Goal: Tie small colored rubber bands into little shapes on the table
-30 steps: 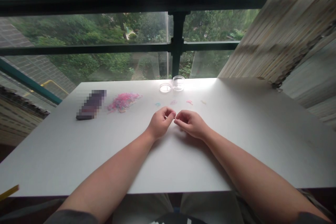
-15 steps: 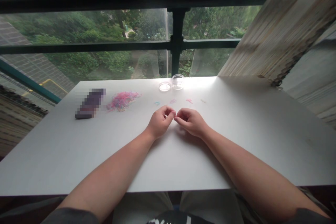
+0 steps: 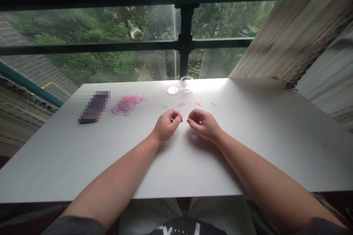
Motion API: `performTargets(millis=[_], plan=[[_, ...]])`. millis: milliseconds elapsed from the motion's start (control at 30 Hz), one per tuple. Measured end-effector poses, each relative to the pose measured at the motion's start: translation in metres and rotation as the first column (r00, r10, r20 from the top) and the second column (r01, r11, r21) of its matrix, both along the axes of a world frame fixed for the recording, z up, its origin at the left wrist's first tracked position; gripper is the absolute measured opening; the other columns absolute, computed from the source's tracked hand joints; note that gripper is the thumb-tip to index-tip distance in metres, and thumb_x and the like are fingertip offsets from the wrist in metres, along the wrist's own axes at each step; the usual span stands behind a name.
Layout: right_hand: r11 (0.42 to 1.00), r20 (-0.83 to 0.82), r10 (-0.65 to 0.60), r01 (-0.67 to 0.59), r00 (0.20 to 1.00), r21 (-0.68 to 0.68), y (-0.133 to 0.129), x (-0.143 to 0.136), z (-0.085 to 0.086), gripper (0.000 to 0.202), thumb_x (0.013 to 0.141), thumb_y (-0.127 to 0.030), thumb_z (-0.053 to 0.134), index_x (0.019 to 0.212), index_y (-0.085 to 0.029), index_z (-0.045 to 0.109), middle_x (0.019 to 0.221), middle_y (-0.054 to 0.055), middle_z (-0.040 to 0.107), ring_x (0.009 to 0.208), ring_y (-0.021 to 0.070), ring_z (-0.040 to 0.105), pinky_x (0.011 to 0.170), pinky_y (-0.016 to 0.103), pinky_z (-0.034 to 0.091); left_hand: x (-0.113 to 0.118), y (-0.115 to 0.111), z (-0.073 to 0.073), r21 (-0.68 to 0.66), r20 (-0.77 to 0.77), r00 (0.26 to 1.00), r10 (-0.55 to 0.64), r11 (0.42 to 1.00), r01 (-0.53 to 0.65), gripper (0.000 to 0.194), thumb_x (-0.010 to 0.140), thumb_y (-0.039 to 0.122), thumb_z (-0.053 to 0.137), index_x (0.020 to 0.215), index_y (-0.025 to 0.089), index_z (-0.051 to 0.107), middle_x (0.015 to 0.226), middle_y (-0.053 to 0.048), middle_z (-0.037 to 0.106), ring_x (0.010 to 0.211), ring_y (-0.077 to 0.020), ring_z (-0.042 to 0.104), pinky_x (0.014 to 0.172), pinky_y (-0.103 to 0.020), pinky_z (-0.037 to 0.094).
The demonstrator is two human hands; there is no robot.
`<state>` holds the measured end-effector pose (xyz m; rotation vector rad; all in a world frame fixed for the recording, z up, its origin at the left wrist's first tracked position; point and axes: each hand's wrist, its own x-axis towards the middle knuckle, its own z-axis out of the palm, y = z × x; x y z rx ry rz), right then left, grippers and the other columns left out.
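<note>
My left hand [image 3: 168, 125] and my right hand [image 3: 203, 124] face each other just above the white table, thumbs and fingertips pinched. A thin, pale rubber band [image 3: 185, 119] spans the small gap between them, gripped at both ends. Just beyond the hands lies a row of small groups of rubber bands: teal [image 3: 164, 107], lilac [image 3: 181, 104], pink [image 3: 198, 104] and pale yellow [image 3: 213, 104]. Left of the row spreads a loose pile of pink, purple and blue rubber bands [image 3: 129, 104].
A clear round jar [image 3: 186, 85] stands at the table's far edge, its clear lid [image 3: 173, 89] lying beside it. A dark, blurred-out object [image 3: 95, 107] lies at the left. Behind the white table [image 3: 264, 147] are a green-framed window and a curtain [image 3: 264, 33] at right.
My hands have drawn slightly apart, from fingertips nearly touching to a small gap with the thin band showing between them. The other things stay in place; the view has shifted slightly.
</note>
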<state>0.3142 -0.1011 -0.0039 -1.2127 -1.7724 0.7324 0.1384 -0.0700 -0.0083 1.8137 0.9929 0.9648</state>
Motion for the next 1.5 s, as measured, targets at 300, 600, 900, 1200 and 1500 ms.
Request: performTargets(millis=[300,600,900,1200,1500], plan=[[1.000,0.024,0.000,0.000,1.000,0.002,-0.0006,0.0000,0.0010,0.006,0.074,-0.023,0.053,0.071,-0.018,0.051,0.061,-0.001,0.050,0.052,0.0092,0.039,0.051,0.023,0.034,-0.0041,-0.0015,0.0005,0.013,0.009,0.998,-0.056,0.998,0.056,0.016,0.077,0.024,0.053,0.090,0.016,0.056,0.081,-0.004,0.060,0.074,-0.0141,0.056,0.062,-0.024,0.043],[1.000,0.045,0.007,-0.007,0.999,0.010,-0.0002,0.0008,0.0016,0.007,0.074,-0.023,0.053,0.070,-0.018,0.051,0.060,-0.002,0.049,0.053,0.0089,0.040,0.051,0.022,0.034,-0.0035,-0.0038,0.0027,0.048,-0.037,0.998,-0.048,0.998,0.050,0.016,0.078,0.029,0.056,0.086,0.017,0.060,0.077,-0.002,0.061,0.066,-0.0110,0.053,0.057,-0.022,0.041],[1.000,0.014,0.019,-0.019,1.000,-0.002,0.0000,0.0018,-0.0005,0.006,0.074,-0.023,0.055,0.076,-0.018,0.052,0.062,-0.002,0.051,0.054,0.0094,0.042,0.051,0.023,0.036,-0.0036,-0.0035,0.0036,0.040,-0.040,0.999,-0.033,0.999,0.035,0.017,0.078,0.032,0.056,0.082,0.016,0.061,0.074,-0.002,0.060,0.064,-0.0112,0.052,0.057,-0.022,0.041],[0.999,0.025,0.035,-0.035,0.999,-0.015,-0.0009,-0.0003,0.0014,0.008,0.076,-0.025,0.054,0.080,-0.018,0.056,0.063,-0.001,0.052,0.054,0.0095,0.042,0.052,0.023,0.036,-0.0028,-0.0038,0.0022,0.044,-0.036,0.999,-0.033,0.998,0.035,0.017,0.078,0.032,0.056,0.084,0.017,0.061,0.076,-0.003,0.062,0.066,-0.0119,0.054,0.058,-0.022,0.042],[0.999,0.028,0.033,-0.033,0.999,-0.002,-0.0009,0.0000,0.0021,0.005,0.075,-0.023,0.054,0.075,-0.018,0.054,0.063,-0.001,0.052,0.054,0.0095,0.042,0.052,0.023,0.036,-0.0033,-0.0044,0.0039,0.037,-0.050,0.998,-0.026,0.999,0.028,0.018,0.078,0.032,0.056,0.085,0.016,0.061,0.076,-0.003,0.063,0.065,-0.0116,0.054,0.058,-0.022,0.042]])
